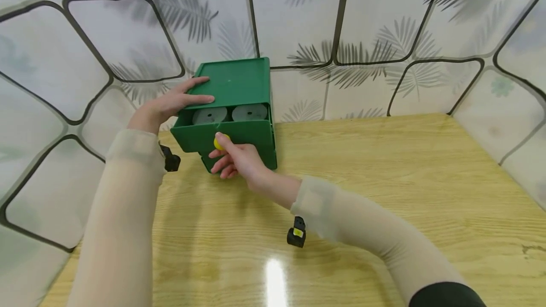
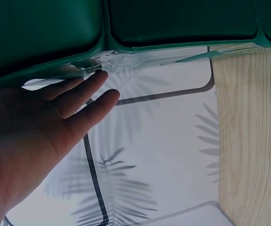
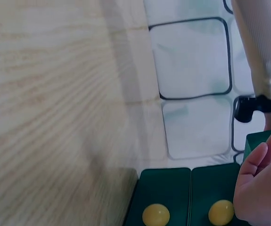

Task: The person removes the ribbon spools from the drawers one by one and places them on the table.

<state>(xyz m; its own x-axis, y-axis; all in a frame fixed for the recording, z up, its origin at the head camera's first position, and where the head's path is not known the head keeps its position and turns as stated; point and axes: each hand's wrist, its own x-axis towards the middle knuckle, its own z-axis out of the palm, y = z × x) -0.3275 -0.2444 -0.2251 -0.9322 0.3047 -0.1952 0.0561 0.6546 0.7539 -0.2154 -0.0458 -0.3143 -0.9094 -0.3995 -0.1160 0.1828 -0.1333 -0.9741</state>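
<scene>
A green drawer cabinet stands on the table, its top drawer pulled partly out toward me. Two grey round discs with a dark centre hole, a left disc and a right disc, show inside that drawer. My right hand pinches the drawer's yellow knob between thumb and index finger. On the left of the cabinet top my left hand rests with fingers and thumb extended. The left wrist view shows the left hand against the cabinet's underlit green edge, fingers straight.
In the right wrist view, a yellow knob and another yellow knob sit on the lower drawer fronts. The wooden tabletop extends to the right and front. A patterned cloth wall rises behind and beside the cabinet.
</scene>
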